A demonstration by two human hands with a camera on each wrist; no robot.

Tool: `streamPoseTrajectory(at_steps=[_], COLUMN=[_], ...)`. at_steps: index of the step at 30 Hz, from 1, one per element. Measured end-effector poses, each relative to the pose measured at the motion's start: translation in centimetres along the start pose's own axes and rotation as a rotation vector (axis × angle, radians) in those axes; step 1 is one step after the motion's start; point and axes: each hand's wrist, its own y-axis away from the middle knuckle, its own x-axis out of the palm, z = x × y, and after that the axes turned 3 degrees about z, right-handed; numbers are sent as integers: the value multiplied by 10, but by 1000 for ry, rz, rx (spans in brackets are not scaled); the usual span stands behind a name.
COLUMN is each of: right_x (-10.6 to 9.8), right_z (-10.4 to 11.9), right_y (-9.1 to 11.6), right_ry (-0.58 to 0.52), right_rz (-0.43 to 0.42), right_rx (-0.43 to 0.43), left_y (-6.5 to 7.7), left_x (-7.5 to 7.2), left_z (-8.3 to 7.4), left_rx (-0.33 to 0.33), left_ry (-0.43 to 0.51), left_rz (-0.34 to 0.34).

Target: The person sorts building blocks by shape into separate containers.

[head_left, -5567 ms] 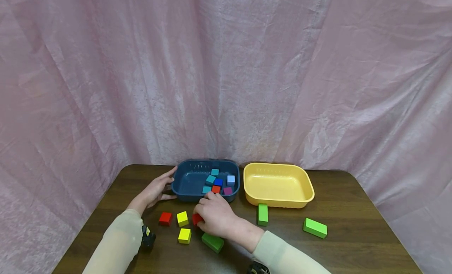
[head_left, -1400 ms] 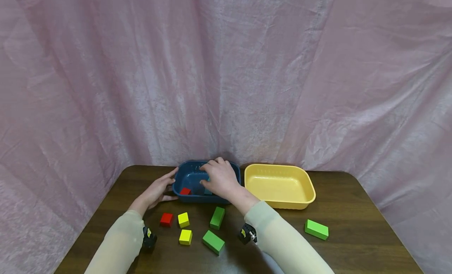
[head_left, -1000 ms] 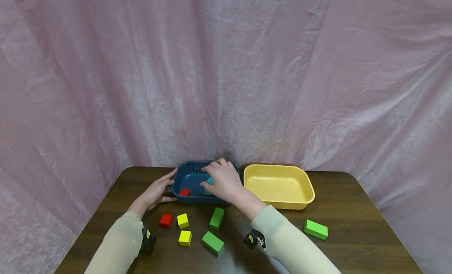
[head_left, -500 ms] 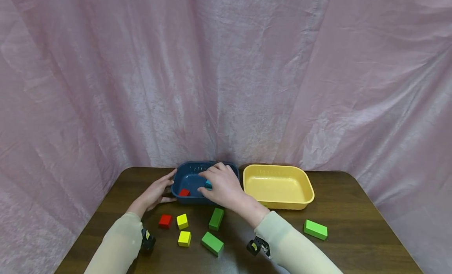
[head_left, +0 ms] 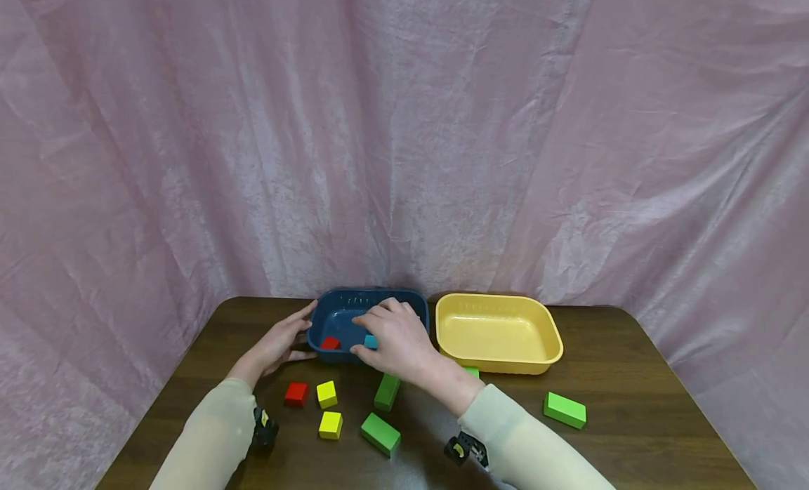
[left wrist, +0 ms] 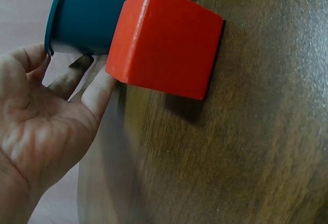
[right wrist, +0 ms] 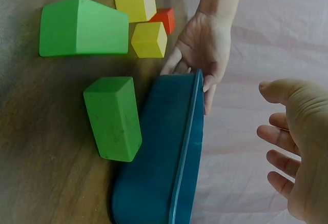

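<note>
My left hand [head_left: 278, 342] rests against the left end of the dark blue bin [head_left: 344, 314]. Its fingers are spread and fairly straight along the outer wall, as the left wrist view also shows. Over the bin's right half hovers my right hand [head_left: 399, 339], fingers loosely bent. In the right wrist view nothing lies between the right hand's fingertips and thumb, and it stands above the rim. Inside the bin, a red cube [head_left: 330, 343] is at the front left and a teal cube [head_left: 371, 342] shows beside my right thumb. My right hand hides most of the bin's right side.
On the wooden table [head_left: 638, 420], in front of the bin, lie another red cube [head_left: 296, 394], two yellow cubes [head_left: 330, 425] and two green blocks [head_left: 380, 434]. A yellow bin [head_left: 499, 363] stands right; a green block [head_left: 564, 410] lies before it, another [head_left: 471, 371] partly behind my forearm.
Seconds ago my right hand held a red cube on the table; that spot no longer has it, and a red cube now shows at the bin's front left. Lately that hand drifted slightly nearer. Left stays.
</note>
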Motion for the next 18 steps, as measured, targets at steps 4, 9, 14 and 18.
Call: streamPoseTrajectory(at_steps=[4,9,14,18], right_x=[2,5,7,9], right_z=[3,7,11,14], right_y=[3,8,13,18], right_ry=[-11,-23,-17,-6], right_rz=[9,27,50,76], right_rx=[-7,-13,-30,-40], left_y=[0,0,2,2], left_x=[0,0,1,1], left_z=[0,-1,-2,-3], left_rx=[-3,8,15,17], left_ry=[0,5,4,5], left_rz=[-2,9,17,18])
